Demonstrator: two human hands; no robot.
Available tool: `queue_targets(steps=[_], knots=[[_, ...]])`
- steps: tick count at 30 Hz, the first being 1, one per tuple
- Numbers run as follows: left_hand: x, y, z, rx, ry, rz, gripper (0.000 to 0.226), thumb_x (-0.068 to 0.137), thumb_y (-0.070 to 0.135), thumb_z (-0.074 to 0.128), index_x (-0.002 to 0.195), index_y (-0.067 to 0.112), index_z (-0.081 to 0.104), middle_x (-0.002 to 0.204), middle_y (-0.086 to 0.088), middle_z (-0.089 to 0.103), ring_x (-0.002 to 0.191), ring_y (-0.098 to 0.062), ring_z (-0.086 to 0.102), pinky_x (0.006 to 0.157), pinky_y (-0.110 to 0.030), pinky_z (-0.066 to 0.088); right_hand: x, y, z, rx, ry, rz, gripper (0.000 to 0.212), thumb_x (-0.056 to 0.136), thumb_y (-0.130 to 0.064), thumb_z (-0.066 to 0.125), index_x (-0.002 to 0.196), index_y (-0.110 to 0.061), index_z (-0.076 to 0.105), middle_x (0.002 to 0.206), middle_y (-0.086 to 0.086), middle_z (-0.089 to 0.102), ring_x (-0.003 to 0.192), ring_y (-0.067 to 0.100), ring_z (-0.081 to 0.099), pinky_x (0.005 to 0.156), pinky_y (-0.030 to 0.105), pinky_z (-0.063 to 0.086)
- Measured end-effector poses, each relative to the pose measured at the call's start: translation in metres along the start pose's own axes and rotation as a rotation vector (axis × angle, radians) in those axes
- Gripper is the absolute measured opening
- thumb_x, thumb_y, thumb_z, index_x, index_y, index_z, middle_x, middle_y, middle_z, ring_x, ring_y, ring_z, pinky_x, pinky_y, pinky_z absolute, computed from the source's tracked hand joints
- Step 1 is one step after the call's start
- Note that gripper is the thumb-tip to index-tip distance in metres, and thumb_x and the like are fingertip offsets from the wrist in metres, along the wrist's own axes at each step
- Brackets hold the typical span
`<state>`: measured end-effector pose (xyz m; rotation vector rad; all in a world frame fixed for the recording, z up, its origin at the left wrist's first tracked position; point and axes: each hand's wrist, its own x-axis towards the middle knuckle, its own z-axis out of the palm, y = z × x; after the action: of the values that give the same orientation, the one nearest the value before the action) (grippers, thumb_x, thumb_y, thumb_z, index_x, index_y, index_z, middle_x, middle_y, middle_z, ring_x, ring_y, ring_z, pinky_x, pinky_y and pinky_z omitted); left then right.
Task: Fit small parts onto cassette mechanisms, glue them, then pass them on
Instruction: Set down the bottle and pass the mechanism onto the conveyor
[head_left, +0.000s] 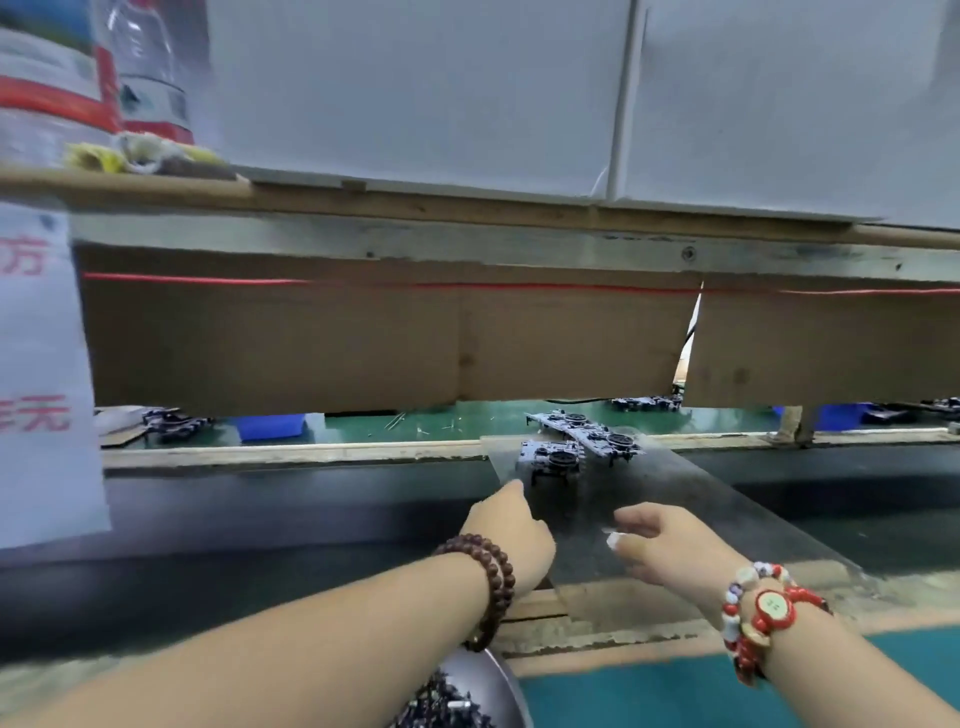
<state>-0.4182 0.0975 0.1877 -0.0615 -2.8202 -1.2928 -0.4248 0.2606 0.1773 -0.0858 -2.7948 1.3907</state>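
Passing-on step, judged. Two cassette mechanisms on clear plastic ramp at its far, upper end. Nearer mechanism lies just ahead of left hand, slightly right of its extended fingertip; gap looks small. Farther mechanism beyond, long axis running left-far to right-near. Left hand nearer; fingers straight, holding nothing. Right hand lower on ramp, fingers loosely apart, empty. Metal bowl of small parts below.

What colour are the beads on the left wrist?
Dark brown, wood-like beads, doubled round the wrist; head view.
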Motion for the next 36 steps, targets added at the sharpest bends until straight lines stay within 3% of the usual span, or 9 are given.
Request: queue_targets(steps=[7, 10, 13, 16, 21, 26, 30, 33, 36], knots=[[-0.119, 0.015, -0.091, 0.463, 0.028, 0.312, 0.039, 0.095, 0.018, 0.042, 0.134, 0.017, 0.043, 0.114, -0.005, 0.064, 0.1, -0.019, 0.061, 0.086, -0.031, 0.049, -0.129, -0.056, -0.002, 0.076, -0.195, -0.209, 0.016, 0.091, -0.015, 0.057, 0.103, -0.021, 0.065, 0.107, -0.001, 0.066, 0.1, 0.011, 0.06, 0.082, 0.025, 0.052], [-0.177, -0.004, -0.129, 0.813, -0.059, 0.393, 0.047, 0.097, 0.027, 0.04, 0.142, 0.02, 0.031, 0.134, -0.001, 0.048, 0.117, -0.017, 0.049, 0.099, -0.034, 0.041, -0.182, -0.074, 0.006, 0.014, -0.313, -0.307, 0.014, 0.09, -0.017, 0.057, 0.095, -0.025, 0.067, 0.099, -0.01, 0.069, 0.092, 0.001, 0.06, 0.083, 0.022, 0.05], [-0.227, -0.032, -0.159, 0.964, -0.189, 0.198, 0.048, 0.095, 0.041, 0.039, 0.14, 0.025, 0.032, 0.14, 0.002, 0.036, 0.126, -0.018, 0.04, 0.104, -0.042, 0.035, -0.227, -0.09, 0.025, 0.019, -0.395, -0.385, 0.014, 0.09, -0.015, 0.058, 0.093, -0.026, 0.067, 0.093, -0.012, 0.069, 0.079, -0.008, 0.06, 0.068, 0.005, 0.043], [-0.268, -0.059, -0.184, 0.954, -0.22, 0.014, 0.052, 0.093, 0.049, 0.039, 0.14, 0.03, 0.031, 0.142, 0.002, 0.03, 0.129, -0.019, 0.035, 0.105, -0.043, 0.032, -0.258, -0.106, 0.05, 0.019, -0.368, -0.458, 0.017, 0.09, -0.015, 0.056, 0.089, -0.028, 0.065, 0.09, -0.016, 0.067, 0.083, -0.001, 0.06, 0.068, 0.003, 0.041], [-0.313, -0.093, -0.204, 0.883, -0.228, -0.112, 0.069, 0.085, 0.065, 0.042, 0.143, 0.035, 0.022, 0.146, 0.007, 0.024, 0.133, -0.016, 0.027, 0.108, -0.045, 0.026, -0.285, -0.129, 0.094, -0.313, -0.2, -0.62, 0.018, 0.092, -0.027, 0.049, 0.1, -0.038, 0.062, 0.106, -0.022, 0.063, 0.105, 0.001, 0.053, 0.097, 0.028, 0.034], [-0.328, -0.116, -0.21, 0.826, -0.349, -0.228, 0.102, 0.071, 0.074, 0.053, 0.148, 0.032, 0.002, 0.155, 0.008, 0.006, 0.141, -0.02, 0.014, 0.113, -0.043, 0.018, -0.286, -0.136, 0.108, -0.616, -0.06, -0.568, 0.027, 0.093, -0.036, 0.043, 0.119, -0.042, 0.047, 0.128, -0.019, 0.048, 0.124, 0.01, 0.038, 0.101, 0.039, 0.02], [-0.329, -0.127, -0.206, 0.85, -0.417, -0.235, 0.115, 0.064, 0.072, 0.063, 0.147, 0.033, -0.008, 0.157, 0.002, -0.005, 0.144, -0.025, 0.003, 0.114, -0.044, 0.011, -0.282, -0.122, 0.097, -0.754, 0.008, -0.492, 0.055, 0.089, -0.045, 0.047, 0.137, -0.046, 0.02, 0.143, -0.02, 0.025, 0.132, 0.013, 0.021, 0.108, 0.041, 0.014], [-0.326, -0.132, -0.205, 0.886, -0.456, -0.27, 0.121, 0.061, 0.071, 0.067, 0.145, 0.036, -0.013, 0.157, 0.0, -0.01, 0.144, -0.028, -0.001, 0.115, -0.048, 0.009, -0.283, -0.117, 0.089, -0.678, 0.058, -0.577, 0.049, 0.09, -0.039, 0.048, 0.135, -0.041, 0.029, 0.138, -0.019, 0.032, 0.128, 0.012, 0.026, 0.104, 0.031, 0.018], [-0.321, -0.138, -0.205, 0.923, -0.482, -0.317, 0.125, 0.059, 0.069, 0.07, 0.144, 0.037, -0.016, 0.156, -0.002, -0.012, 0.144, -0.03, -0.001, 0.115, -0.047, 0.009, -0.283, -0.117, 0.104, -0.579, -0.06, -0.725, 0.036, 0.091, -0.019, 0.047, 0.127, -0.026, 0.045, 0.129, -0.007, 0.045, 0.121, 0.015, 0.039, 0.102, 0.024, 0.026]])
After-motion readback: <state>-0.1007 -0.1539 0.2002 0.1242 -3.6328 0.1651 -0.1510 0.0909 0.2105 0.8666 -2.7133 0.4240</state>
